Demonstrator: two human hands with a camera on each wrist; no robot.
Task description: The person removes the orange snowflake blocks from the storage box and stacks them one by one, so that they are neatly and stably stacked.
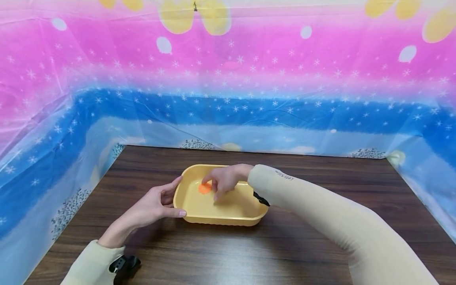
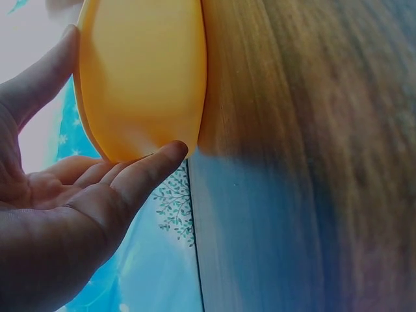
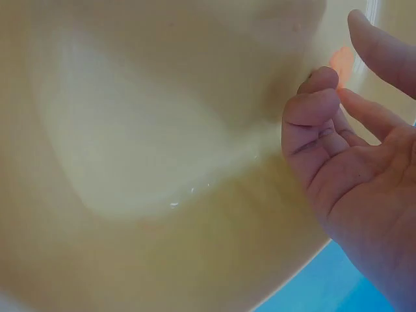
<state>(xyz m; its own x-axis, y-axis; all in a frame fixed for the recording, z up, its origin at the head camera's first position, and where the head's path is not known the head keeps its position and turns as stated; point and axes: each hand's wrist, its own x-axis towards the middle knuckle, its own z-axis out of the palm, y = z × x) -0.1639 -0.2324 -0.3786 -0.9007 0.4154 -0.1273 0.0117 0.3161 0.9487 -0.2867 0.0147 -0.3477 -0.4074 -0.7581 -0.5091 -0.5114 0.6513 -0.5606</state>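
A yellow rectangular tub [image 1: 228,218] with rounded corners stands on the table. My left hand [image 1: 154,202] holds its left end, thumb on the near rim and fingers against the outer wall; the left wrist view shows these fingers [image 2: 144,174] against the tub's side [image 2: 146,71]. Inside the tub, toward the left, lies a small flat orange disc [image 1: 204,189]. My right hand [image 1: 225,181] reaches into the tub from the right, its index finger extended to the disc and the other fingers bent. In the right wrist view the disc [image 3: 342,64] is partly hidden behind the fingers.
The dark wood-grain table [image 1: 303,245] extends around the tub on every side. Behind and beside it hangs a pink and blue cloth [image 1: 249,111] with snowflakes and balloon shapes. A black strap device [image 1: 124,267] is on my left wrist.
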